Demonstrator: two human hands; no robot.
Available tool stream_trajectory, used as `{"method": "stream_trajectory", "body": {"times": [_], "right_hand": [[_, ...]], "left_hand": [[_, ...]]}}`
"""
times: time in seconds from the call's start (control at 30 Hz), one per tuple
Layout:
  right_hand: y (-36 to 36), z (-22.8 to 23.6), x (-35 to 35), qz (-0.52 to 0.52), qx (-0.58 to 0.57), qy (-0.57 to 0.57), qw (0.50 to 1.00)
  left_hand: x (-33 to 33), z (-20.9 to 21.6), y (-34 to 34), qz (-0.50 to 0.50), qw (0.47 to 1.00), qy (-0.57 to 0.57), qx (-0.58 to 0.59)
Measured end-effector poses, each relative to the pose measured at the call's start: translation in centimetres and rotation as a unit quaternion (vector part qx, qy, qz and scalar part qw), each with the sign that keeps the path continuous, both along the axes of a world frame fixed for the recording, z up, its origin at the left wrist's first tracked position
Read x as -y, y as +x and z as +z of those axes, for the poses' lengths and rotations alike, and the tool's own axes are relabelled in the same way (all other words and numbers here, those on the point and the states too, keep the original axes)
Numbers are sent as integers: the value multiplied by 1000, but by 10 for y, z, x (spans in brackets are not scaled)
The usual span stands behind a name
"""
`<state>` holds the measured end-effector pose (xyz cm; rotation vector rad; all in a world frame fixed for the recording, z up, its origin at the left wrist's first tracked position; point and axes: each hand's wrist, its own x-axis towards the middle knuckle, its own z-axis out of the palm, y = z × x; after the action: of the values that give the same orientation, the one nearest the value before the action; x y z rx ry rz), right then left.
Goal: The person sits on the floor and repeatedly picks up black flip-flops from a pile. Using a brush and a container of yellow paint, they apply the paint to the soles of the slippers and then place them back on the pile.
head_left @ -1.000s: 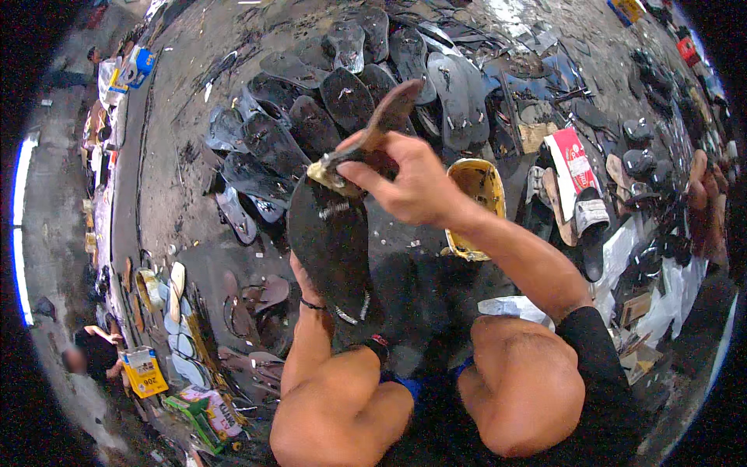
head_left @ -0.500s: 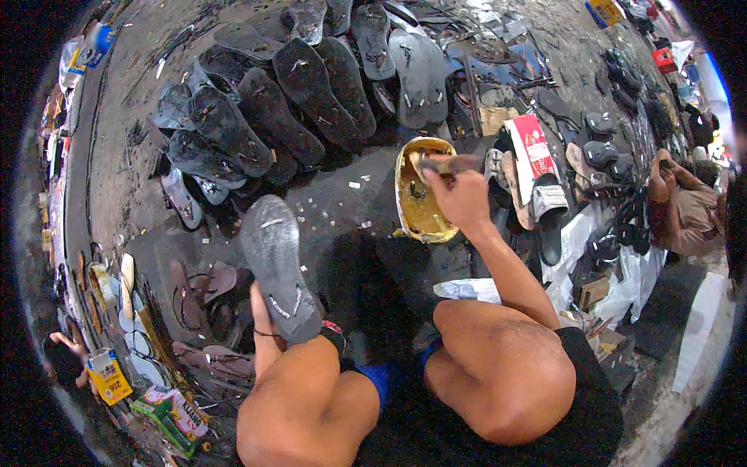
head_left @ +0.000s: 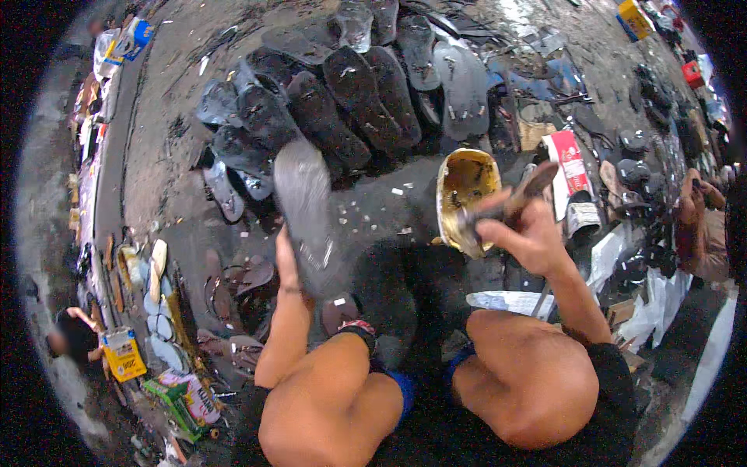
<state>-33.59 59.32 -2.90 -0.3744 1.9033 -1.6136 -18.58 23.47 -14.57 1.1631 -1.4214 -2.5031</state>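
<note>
My left hand [head_left: 287,261] grips a grey sandal sole [head_left: 303,187] from beneath and behind, holding it raised with its broad face up; most of my fingers are hidden by it. My right hand [head_left: 527,240] is closed around a short brush with a dark handle [head_left: 538,180]. The brush's head is blurred by motion and overlaps the near left rim of a cut-open tub [head_left: 445,175], which holds yellowish glue-like stuff. Between the sole and the tub there is a gap.
Several dark soles [head_left: 331,113] lie heaped beyond my hands. Sandals [head_left: 580,218] and a red-and-white carton [head_left: 568,163] are on the right. A yellow box [head_left: 123,354] and a green packet [head_left: 183,401] sit at the lower left. Another person's limbs [head_left: 700,226] show at the far right.
My right hand has come up out of the tub with the brush and moved nearer to me. My left hand has lifted the sole away from my knee. The whole view has shifted.
</note>
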Motion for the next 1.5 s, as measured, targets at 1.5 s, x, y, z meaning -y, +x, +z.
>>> {"method": "stream_trajectory", "body": {"times": [1.5], "right_hand": [[-33, -43, 139, -81, -446, -191, 870]], "left_hand": [[-52, 54, -71, 12, 980, 63, -188]]}}
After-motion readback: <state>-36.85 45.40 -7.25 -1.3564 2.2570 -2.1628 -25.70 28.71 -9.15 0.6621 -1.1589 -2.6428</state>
